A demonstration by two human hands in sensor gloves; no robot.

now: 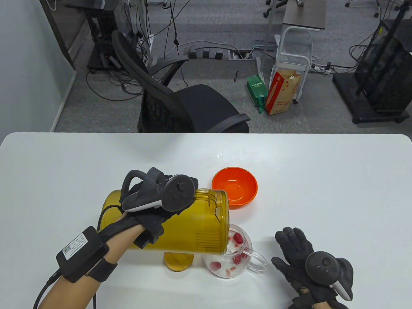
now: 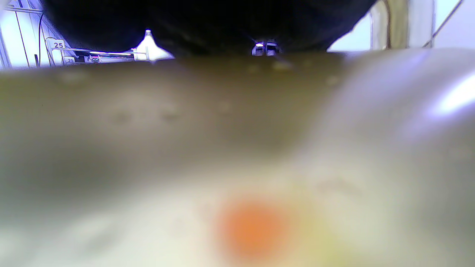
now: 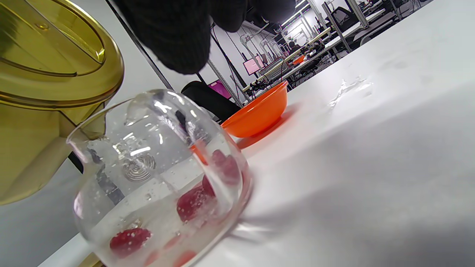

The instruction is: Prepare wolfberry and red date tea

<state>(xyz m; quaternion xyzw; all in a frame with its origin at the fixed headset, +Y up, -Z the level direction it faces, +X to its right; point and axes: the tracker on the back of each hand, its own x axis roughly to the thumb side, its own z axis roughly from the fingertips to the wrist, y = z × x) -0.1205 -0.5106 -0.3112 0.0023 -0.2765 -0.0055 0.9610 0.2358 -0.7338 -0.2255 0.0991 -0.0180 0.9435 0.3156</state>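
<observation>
My left hand (image 1: 154, 206) grips a yellow translucent pitcher (image 1: 180, 225) and holds it tipped on its side, its mouth over a clear glass teapot (image 1: 233, 257). The teapot holds water and several red dates (image 1: 237, 238); it also shows in the right wrist view (image 3: 159, 178), beside the pitcher (image 3: 44, 74). My right hand (image 1: 299, 254) rests flat on the table just right of the teapot's handle, fingers spread, holding nothing. The left wrist view is filled by the blurred pitcher wall (image 2: 185, 122).
An empty orange bowl (image 1: 235, 186) sits behind the teapot, also in the right wrist view (image 3: 259, 111). A yellow lid (image 1: 178, 262) lies on the white table (image 1: 322, 180) under the pitcher. A black office chair (image 1: 180, 103) stands beyond the far edge.
</observation>
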